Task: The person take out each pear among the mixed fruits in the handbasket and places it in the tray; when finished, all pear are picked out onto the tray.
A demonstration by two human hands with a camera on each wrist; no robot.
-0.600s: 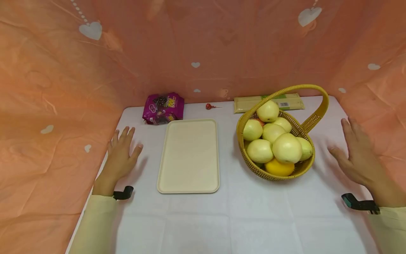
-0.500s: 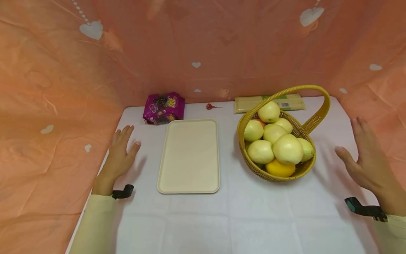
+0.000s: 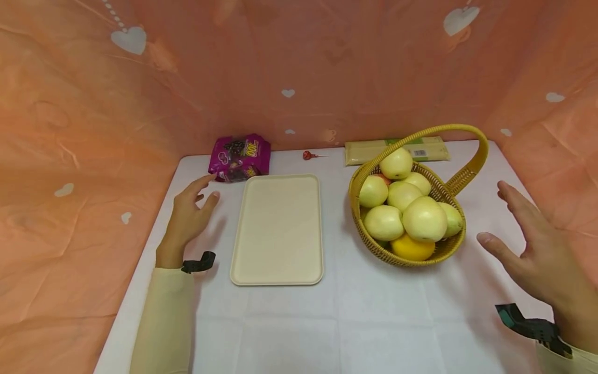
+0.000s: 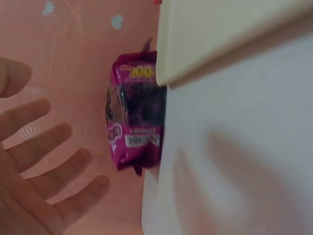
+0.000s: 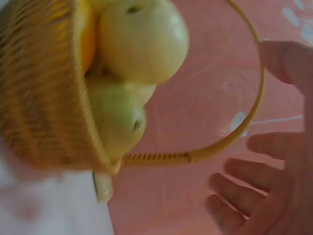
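My left hand [image 3: 189, 213] hovers left of the beige tray [image 3: 277, 231], its fingers loosely bent toward the purple snack bag [image 3: 239, 158] and holding nothing. In the left wrist view the same bag [image 4: 137, 112] lies beyond the spread fingers. My right hand [image 3: 537, 244] is at the right side with thumb and fingers apart, not touching anything. Nearest to it stands the wicker basket [image 3: 383, 254], heaped with pale green round fruits [image 3: 402, 196] and a yellow fruit [image 3: 413, 247]. The basket's handle [image 5: 254, 105] arches beside the right fingers in the right wrist view.
Along the table's back edge lie a small red-headed item with a thin stick [image 3: 308, 155] and a flat yellowish packet [image 3: 366, 152], partly behind the basket handle. An orange cloth with hearts [image 3: 303, 62] encloses the white-covered table [image 3: 289, 332] on the back and sides.
My left hand has moved right and its fingers have bent more, pointing toward the purple bag. The right hand first drifted outward, then came lower and slightly back inward. The basket and tray stay put.
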